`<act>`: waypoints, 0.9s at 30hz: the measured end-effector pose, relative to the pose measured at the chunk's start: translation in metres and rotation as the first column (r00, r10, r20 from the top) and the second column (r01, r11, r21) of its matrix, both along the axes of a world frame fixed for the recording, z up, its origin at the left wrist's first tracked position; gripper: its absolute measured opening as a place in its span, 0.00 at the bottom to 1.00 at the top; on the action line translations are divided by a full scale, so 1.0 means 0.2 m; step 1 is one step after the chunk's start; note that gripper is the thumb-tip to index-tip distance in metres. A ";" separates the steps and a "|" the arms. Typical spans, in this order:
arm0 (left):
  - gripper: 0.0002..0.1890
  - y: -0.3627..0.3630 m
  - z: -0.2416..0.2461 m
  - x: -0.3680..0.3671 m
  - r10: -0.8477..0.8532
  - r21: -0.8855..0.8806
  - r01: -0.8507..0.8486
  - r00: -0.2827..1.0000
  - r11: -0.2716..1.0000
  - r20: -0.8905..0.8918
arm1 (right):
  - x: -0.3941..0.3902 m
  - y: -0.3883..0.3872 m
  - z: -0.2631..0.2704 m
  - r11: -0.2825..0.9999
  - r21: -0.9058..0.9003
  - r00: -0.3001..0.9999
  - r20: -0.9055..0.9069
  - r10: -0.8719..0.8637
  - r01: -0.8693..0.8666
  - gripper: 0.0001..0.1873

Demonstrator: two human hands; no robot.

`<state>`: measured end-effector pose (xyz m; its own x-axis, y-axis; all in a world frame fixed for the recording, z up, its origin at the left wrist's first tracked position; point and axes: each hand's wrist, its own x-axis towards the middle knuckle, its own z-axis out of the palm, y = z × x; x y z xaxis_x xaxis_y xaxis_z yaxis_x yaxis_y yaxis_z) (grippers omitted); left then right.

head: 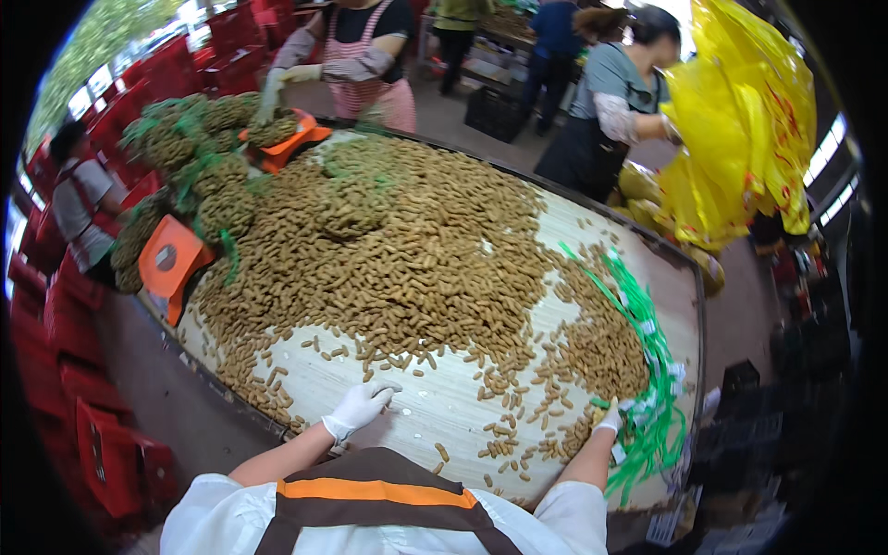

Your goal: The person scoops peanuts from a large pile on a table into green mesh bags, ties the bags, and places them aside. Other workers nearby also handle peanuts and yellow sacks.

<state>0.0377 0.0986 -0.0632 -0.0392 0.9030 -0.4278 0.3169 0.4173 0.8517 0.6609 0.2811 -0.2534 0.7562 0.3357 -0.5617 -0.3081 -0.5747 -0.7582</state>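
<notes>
In a white glove, my left hand (pixel 362 408) hovers over or rests on the pale table top (pixel 416 444), just short of the near edge of a large heap of unshelled peanuts (pixel 416 263). The fingers seem bent, and nothing is visible in them. My right hand (pixel 608 419), also gloved, is at the near end of a bundle of green net bags (pixel 655 374) with white tags. A bit of green shows at its fingertips; whether it grips a bag is not plain. Loose peanuts (pixel 497 444) lie between my hands.
Filled net bags (pixel 225 201) and two orange scoops (pixel 173 260) (pixel 288 142) crowd the table's far left. A person (pixel 368 62) works there; another (pixel 610 104) handles yellow plastic bags (pixel 735 132) at the far right. Red crates (pixel 118 451) stand left, beside a third person (pixel 83 194).
</notes>
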 end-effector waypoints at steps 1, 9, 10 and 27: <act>0.16 -0.01 0.03 0.01 -0.003 0.086 0.008 0.999 0.996 -0.052 | -0.01 0.05 -0.04 0.996 0.069 0.997 -0.047 -0.062 0.065 0.21; 0.15 -0.12 0.09 0.13 -0.027 0.005 0.027 0.999 1.000 0.021 | -0.81 -0.18 0.75 0.648 0.757 0.939 0.279 -0.201 -0.086 0.23; 0.14 -0.12 0.13 0.15 -0.028 0.082 0.032 0.998 0.996 -0.050 | -0.98 -0.25 0.92 0.558 0.784 0.837 0.478 -0.265 -0.271 0.20; 0.13 -0.27 0.69 0.00 0.080 0.752 0.065 0.985 0.656 -0.155 | -2.23 -0.85 1.94 -0.264 0.138 -0.097 0.696 0.711 -0.955 0.06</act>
